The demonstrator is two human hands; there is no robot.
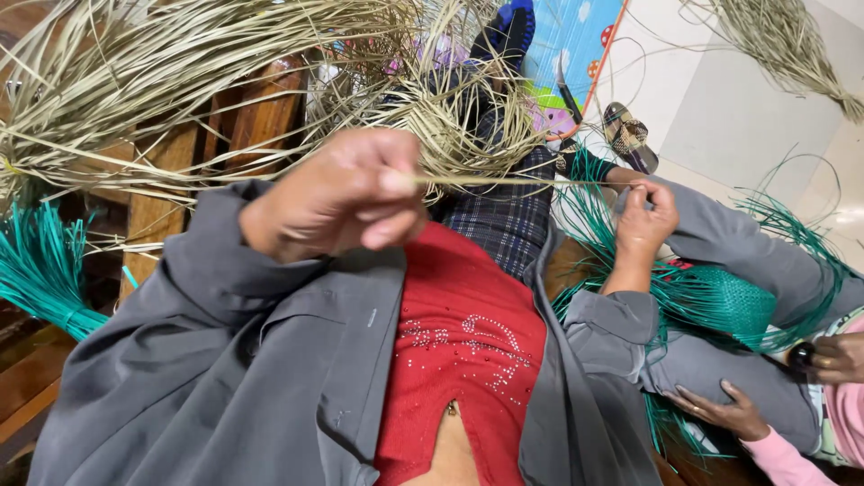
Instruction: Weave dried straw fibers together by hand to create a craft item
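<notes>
Tiled floor, straw heaps — left hand (337, 193) | right hand (643, 216) — both pinch taut straw strand (513, 181) between them

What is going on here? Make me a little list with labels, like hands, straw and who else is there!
left hand: pinches one end of a pale straw strip
right hand: pinches the other end
strip: stretched between both hands
pale straw bundle: upper left
green woven piece: on the lap, right
green strands: far left
other person's hand: lower right, pink sleeve
</notes>
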